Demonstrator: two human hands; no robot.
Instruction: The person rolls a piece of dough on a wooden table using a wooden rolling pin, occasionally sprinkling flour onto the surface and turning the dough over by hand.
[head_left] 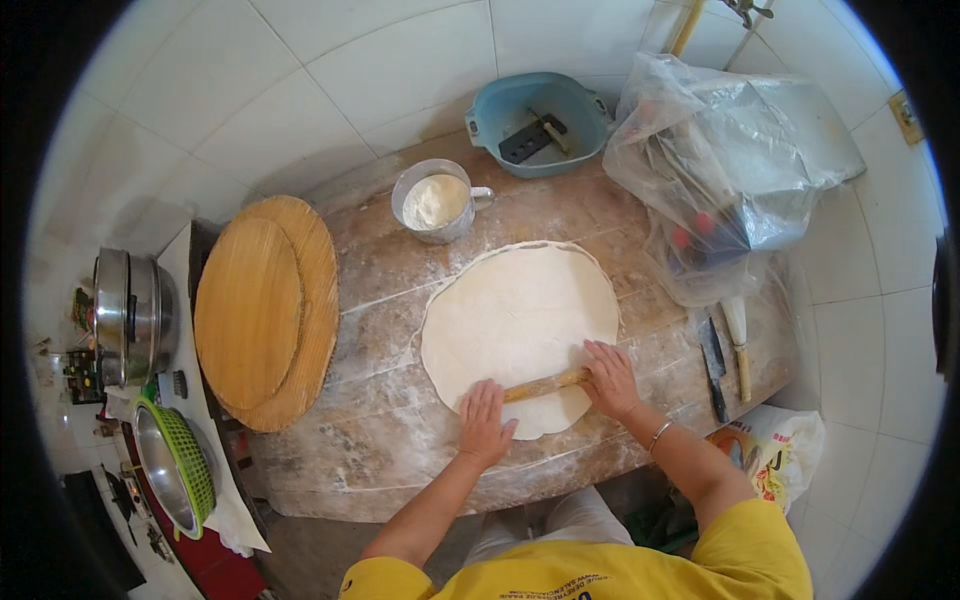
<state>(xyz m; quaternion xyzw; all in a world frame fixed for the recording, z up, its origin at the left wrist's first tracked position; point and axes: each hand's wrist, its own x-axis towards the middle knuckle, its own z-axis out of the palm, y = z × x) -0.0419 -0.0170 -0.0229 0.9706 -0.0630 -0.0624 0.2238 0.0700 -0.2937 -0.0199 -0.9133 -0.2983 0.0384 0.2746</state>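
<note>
A large, thin sheet of pale dough (515, 305) lies on the floured wooden table (370, 440). Across its near part rests a wooden rolling pin (545, 386), tilted slightly up to the right. My left hand (485, 425) covers the pin's left end, at the dough's near left edge. Over the right end is my right hand (610, 379), its fingers laid across the pin. Both palms hide the pin's ends. Beyond the dough stands a metal cup of flour (437, 205) with a handle on its right.
Two round wooden boards (250, 315) lean at the left. A blue basin (540, 120) holds a dark grater-like piece. Clear plastic (700, 170) covers things at back right. A knife (713, 370) and a brush (738, 350) lie right. A green colander (180, 470) sits far left.
</note>
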